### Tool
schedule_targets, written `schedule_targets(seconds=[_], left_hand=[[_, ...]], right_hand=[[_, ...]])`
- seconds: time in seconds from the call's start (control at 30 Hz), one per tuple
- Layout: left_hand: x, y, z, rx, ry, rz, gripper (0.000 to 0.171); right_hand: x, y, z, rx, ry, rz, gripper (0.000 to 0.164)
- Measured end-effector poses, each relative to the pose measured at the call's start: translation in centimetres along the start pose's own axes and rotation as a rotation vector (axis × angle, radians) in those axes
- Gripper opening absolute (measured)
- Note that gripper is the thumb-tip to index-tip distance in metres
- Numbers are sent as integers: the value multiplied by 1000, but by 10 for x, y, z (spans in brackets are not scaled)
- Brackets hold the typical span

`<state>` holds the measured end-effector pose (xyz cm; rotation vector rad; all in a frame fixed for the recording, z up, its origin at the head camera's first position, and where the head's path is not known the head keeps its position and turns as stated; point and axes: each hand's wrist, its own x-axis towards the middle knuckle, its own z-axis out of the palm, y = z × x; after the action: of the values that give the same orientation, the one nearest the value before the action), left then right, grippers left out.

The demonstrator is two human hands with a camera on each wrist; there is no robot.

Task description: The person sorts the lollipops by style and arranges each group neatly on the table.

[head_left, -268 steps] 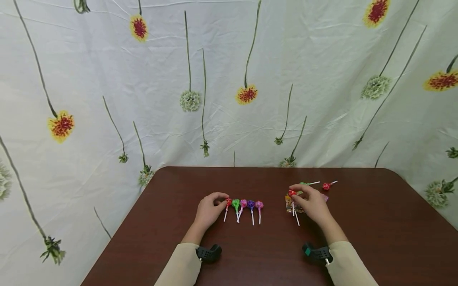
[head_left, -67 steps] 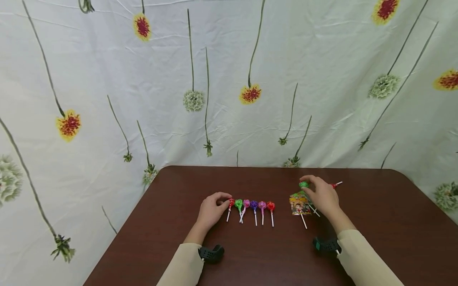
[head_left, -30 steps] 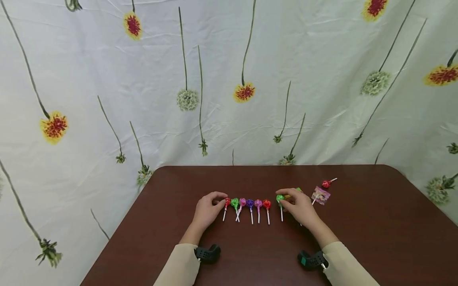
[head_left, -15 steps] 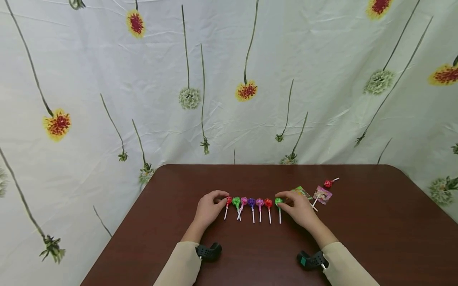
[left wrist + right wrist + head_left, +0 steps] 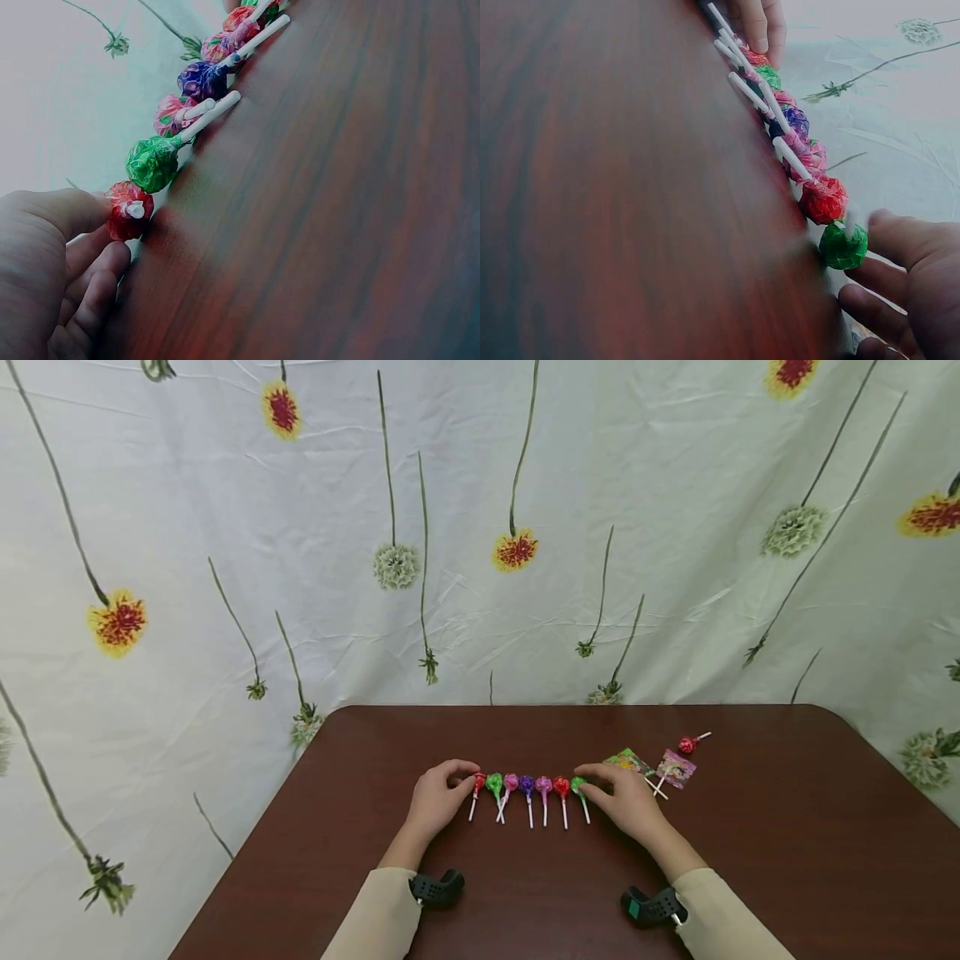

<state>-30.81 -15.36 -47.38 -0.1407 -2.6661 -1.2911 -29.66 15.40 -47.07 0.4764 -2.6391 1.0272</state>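
Several wrapped lollipops lie in a row, heads away from me and sticks toward me. My left hand [image 5: 437, 797] is at the row's left end, thumb and index finger pinching the head of a red lollipop [image 5: 129, 212]. Beside it come a green lollipop [image 5: 154, 163], a pink one [image 5: 511, 783], a purple one [image 5: 527, 786], another pink one [image 5: 543, 786] and an orange-red one [image 5: 825, 200]. At the right end, my right hand [image 5: 624, 797] holds a green lollipop [image 5: 844, 246] by its head between thumb and fingers, right against the orange-red one.
Behind my right hand lie a green-and-yellow flat packet [image 5: 630, 761] and a pink flat packet [image 5: 676, 769], with white sticks at them. Farther back is a loose red lollipop [image 5: 687, 745]. The brown table [image 5: 525, 893] ends at a flowered cloth [image 5: 465, 635].
My right hand has brought the green lollipop from the packets to the row's right end, closing the gap to the orange-red one added earlier. My left hand stays at the red lollipop.
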Motion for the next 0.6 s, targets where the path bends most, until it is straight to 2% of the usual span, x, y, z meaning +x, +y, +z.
schedule_targets(seconds=[0.13,0.6], left_hand=[[0,-1,1,-4,-4,-2,16],[2,-4,2,-5,-1,3,16]], right_hand=[[-1,-1,-2,-21,34,23,22],[-1,3,-14,-96,73,161,22]])
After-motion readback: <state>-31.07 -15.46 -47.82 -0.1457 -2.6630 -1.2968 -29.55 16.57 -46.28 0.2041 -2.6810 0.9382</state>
